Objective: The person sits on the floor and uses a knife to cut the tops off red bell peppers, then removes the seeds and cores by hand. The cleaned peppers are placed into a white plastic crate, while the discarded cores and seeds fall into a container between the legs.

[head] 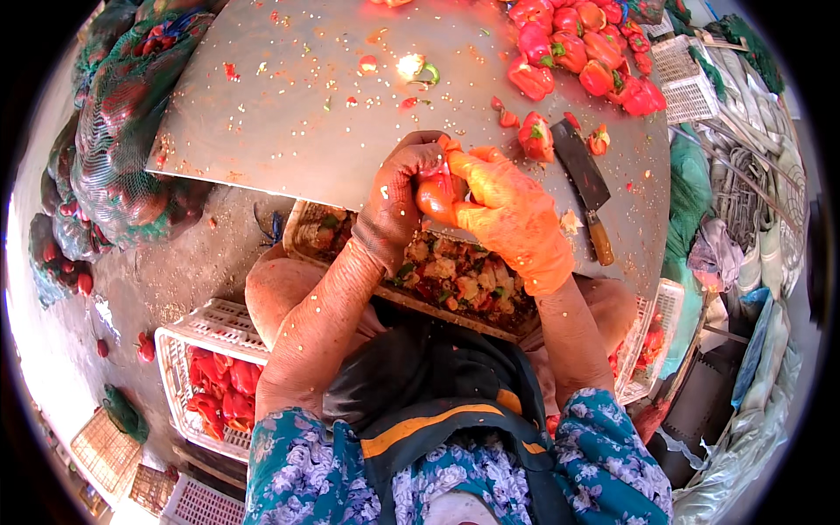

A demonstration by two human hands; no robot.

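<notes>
Both hands meet over the table's near edge around a red bell pepper (pixel 436 199). My left hand (pixel 398 190), dark and wet with seeds stuck to it, grips the pepper from the left. On the other side my right hand (pixel 508 210), in an orange rubber glove, has its fingers on the same pepper. Part of the pepper is hidden by the fingers. Below the hands, a crate (pixel 446 314) holds pepper cores, seeds and scraps (pixel 459 275). To the right, a cleaver (pixel 584 164) with a wooden handle lies on the metal table (pixel 275 131), near a cut red pepper (pixel 537 136).
Red bell peppers (pixel 584 46) are heaped at the table's far right. A pepper core with a green stem (pixel 417 67) lies among scattered seeds. Green net sacks of peppers (pixel 125 144) stand left. White plastic crates with red peppers flank me, one left (pixel 177 367), one right (pixel 666 308).
</notes>
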